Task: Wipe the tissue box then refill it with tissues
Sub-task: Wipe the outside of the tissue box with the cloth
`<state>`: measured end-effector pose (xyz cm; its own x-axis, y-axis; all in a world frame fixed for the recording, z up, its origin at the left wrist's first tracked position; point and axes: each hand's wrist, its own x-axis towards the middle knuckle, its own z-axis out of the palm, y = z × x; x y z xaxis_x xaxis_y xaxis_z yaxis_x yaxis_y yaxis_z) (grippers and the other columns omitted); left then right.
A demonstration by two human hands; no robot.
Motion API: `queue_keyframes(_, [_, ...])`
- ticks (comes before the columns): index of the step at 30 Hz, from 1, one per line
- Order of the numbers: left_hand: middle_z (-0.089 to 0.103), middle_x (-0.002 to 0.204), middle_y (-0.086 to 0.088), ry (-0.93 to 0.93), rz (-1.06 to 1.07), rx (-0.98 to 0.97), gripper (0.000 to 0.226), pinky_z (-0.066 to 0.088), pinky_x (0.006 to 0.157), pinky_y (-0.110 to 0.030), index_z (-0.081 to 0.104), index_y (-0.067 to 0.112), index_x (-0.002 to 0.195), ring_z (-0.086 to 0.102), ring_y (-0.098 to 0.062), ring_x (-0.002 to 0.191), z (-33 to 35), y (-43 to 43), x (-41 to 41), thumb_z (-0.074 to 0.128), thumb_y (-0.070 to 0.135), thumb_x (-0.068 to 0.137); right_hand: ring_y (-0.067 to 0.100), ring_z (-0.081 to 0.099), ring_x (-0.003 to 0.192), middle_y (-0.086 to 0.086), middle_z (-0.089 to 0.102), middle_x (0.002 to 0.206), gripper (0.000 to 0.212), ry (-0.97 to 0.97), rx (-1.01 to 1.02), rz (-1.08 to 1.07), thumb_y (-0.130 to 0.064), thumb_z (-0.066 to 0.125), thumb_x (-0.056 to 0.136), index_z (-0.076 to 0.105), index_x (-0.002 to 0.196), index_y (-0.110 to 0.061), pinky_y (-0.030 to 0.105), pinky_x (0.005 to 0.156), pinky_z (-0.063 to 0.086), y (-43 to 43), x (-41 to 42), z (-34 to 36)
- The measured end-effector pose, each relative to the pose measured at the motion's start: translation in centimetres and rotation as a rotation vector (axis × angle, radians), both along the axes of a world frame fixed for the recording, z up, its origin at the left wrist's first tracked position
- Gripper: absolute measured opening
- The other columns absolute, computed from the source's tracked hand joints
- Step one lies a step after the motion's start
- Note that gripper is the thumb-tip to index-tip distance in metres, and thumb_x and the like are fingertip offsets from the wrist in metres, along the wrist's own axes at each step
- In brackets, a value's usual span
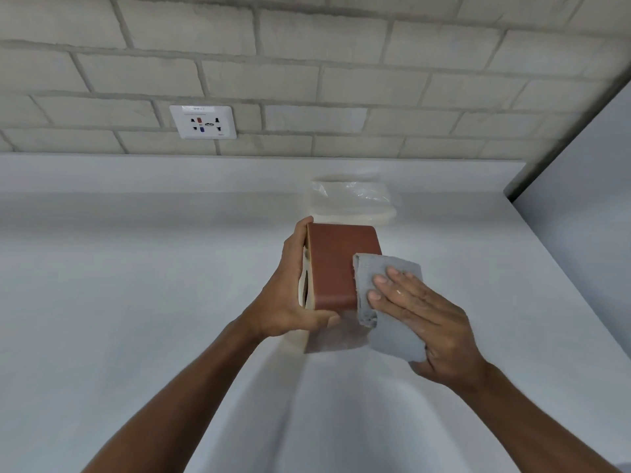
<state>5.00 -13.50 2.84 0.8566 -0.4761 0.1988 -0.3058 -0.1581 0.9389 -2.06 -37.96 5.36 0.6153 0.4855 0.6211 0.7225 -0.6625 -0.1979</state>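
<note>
In the head view, the tissue box was out in front of the person over the white counter, tipped on its side, its long axis running away from the body; whether it touched the counter could not be told. The left hand gripped it from the left, thumb curled along the near edge and fingers wrapped behind. The right hand lay with straight fingers pressing a grey cloth against the box's right edge. The bare brown face lay left of and beyond those fingertips, so the wipe would likely run that way. The wrapped tissue pack sat just behind the box.
</note>
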Motion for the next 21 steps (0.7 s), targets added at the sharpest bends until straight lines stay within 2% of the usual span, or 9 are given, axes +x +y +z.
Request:
queue_keyframes(4, [0.023,0.164,0.005,0.023,-0.029,0.014,0.133,0.028,0.126,-0.038,-0.002,0.038,0.159,0.028,-0.019,0.154,-0.3,0.0,0.4,0.087,0.046,0.062,0.024,0.052,0.129,0.009,0.058,0.133,0.035,-0.070,0.000,0.019,-0.020,0.056,0.092,0.063,0.123,-0.005,0.048,0.099,0.048,2.6,-0.1,0.4])
queue_keyframes(8, [0.023,0.161,-0.002,0.017,-0.045,0.062,0.145,0.031,0.124,-0.032,-0.004,0.033,0.160,0.033,-0.016,0.151,-0.3,0.4,0.6,0.087,0.075,0.055,0.019,0.047,0.133,0.005,0.055,0.137,0.042,-0.080,-0.078,0.087,-0.021,0.059,0.087,0.060,0.128,-0.009,0.044,0.104,0.044,5.1,0.5,0.9])
queue_keyframes(10, [0.023,0.163,0.000,0.028,-0.044,0.052,0.141,0.031,0.125,-0.036,-0.003,0.036,0.159,0.032,-0.017,0.152,-0.1,0.4,0.4,0.091,0.060,0.057,0.020,0.048,0.132,0.006,0.056,0.137,0.040,-0.072,-0.064,0.125,-0.024,0.054,0.091,0.060,0.127,-0.008,0.045,0.105,0.043,4.1,0.7,0.7])
queue_keyframes(12, [0.023,0.164,0.007,0.027,-0.034,0.031,0.130,0.030,0.123,-0.029,0.000,0.044,0.156,0.028,-0.013,0.154,0.0,0.3,0.2,0.086,0.047,0.059,0.022,0.051,0.130,0.009,0.057,0.134,0.039,-0.036,0.004,0.132,-0.024,0.049,0.094,0.061,0.126,-0.004,0.047,0.104,0.044,2.1,1.0,0.6])
queue_keyframes(14, [0.024,0.164,0.011,0.019,-0.025,0.022,0.129,0.029,0.118,-0.018,0.000,0.048,0.155,0.027,-0.009,0.154,0.3,0.1,0.1,0.086,0.053,0.060,0.023,0.055,0.126,0.011,0.060,0.131,0.040,0.020,0.113,0.097,-0.014,0.051,0.087,0.059,0.125,-0.003,0.048,0.100,0.048,0.2,1.7,0.7])
queue_keyframes(16, [0.025,0.161,0.021,0.007,-0.027,0.010,0.124,0.029,0.115,-0.013,0.002,0.056,0.153,0.028,-0.007,0.152,0.4,0.0,0.0,0.086,0.053,0.062,0.021,0.059,0.121,0.008,0.061,0.129,0.047,0.085,0.176,0.027,-0.010,0.051,0.080,0.057,0.126,-0.005,0.043,0.097,0.051,-0.5,2.8,1.1])
queue_keyframes(18, [0.028,0.156,0.032,-0.019,-0.036,0.003,0.117,0.028,0.114,-0.011,0.005,0.066,0.148,0.028,-0.005,0.151,0.6,-0.1,-0.1,0.084,0.046,0.064,0.017,0.066,0.109,0.003,0.064,0.123,0.045,0.152,0.202,-0.079,-0.015,0.052,0.081,0.060,0.125,-0.007,0.033,0.086,0.056,-0.4,4.5,2.0])
queue_keyframes(19, [0.028,0.154,0.035,-0.025,-0.038,0.006,0.116,0.028,0.114,-0.012,0.006,0.068,0.147,0.028,-0.004,0.151,0.7,-0.1,0.0,0.083,0.045,0.064,0.014,0.070,0.095,0.001,0.069,0.114,0.043,0.184,0.195,-0.126,-0.019,0.051,0.083,0.063,0.123,-0.008,0.028,0.076,0.057,-0.3,5.4,2.5])
queue_keyframes(21, [0.026,0.152,0.041,-0.023,-0.039,0.015,0.115,0.028,0.114,-0.011,0.006,0.072,0.145,0.027,0.001,0.150,0.8,0.0,0.1,0.083,0.045,0.064,0.001,0.063,0.060,-0.006,0.073,0.074,0.034,0.267,0.153,-0.179,-0.021,0.051,0.087,0.072,0.112,-0.018,0.020,0.054,0.048,0.1,7.3,3.5])
